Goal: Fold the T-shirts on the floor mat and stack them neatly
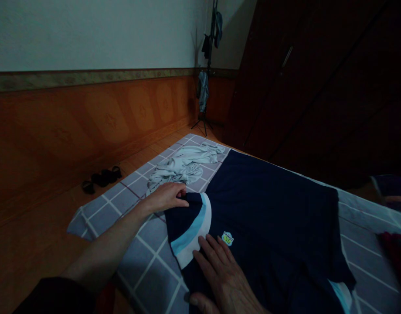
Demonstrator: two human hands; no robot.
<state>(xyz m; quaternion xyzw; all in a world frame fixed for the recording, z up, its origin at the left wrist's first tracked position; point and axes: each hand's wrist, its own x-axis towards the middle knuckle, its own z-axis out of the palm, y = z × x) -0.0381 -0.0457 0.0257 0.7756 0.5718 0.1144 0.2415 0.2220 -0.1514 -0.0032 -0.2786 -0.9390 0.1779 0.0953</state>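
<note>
A navy blue shirt lies spread on the bed, with a small white tennis badge on its chest. Its near-left sleeve carries a light blue and white band. My left hand is at the outer corner of that sleeve, thumb and curled fingers closed on the cloth. My right hand lies flat on the shirt, fingers stretched out and spread, fingertips beside the white band and just below the badge. Part of the other sleeve's band shows at lower right.
A crumpled pale grey garment lies on the grey checked bedsheet beyond my left hand. Dark shoes stand on the floor at left. A coat stand rises in the corner, near a dark wardrobe. Dark red cloth sits at right.
</note>
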